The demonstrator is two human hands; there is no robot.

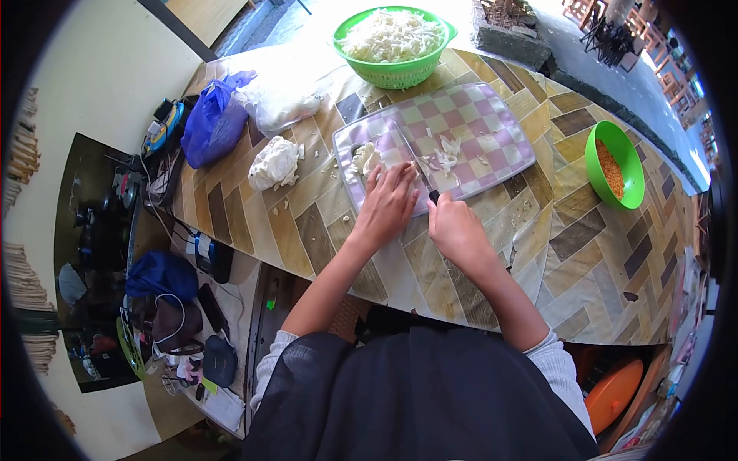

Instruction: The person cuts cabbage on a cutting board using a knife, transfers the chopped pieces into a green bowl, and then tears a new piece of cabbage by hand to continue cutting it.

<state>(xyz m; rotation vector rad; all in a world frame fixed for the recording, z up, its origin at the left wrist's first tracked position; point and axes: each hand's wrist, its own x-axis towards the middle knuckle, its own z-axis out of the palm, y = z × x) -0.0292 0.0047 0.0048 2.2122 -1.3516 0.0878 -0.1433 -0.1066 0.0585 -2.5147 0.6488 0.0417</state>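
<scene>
My right hand (459,230) is closed around the black handle of a knife (435,197). The knife's blade lies over a pink-and-white checkered cutting board (492,123), pointing away from me. Just left of the blade, my left hand (387,201) presses its bent fingers down on a pale piece of cabbage (366,158), partly hidden under the fingertips. Thin cabbage shreds (447,154) are scattered on the board right of the knife. Beyond the board stands a green colander (396,74) heaped with white shreds.
Left of the board lies a whitish crumpled lump (274,163). Behind it are a blue plastic bag (215,119) and a clear plastic bag (280,104). A green bowl (633,165) with orange crumbs stands at the right. Small scraps dot the wood-patterned table (592,261).
</scene>
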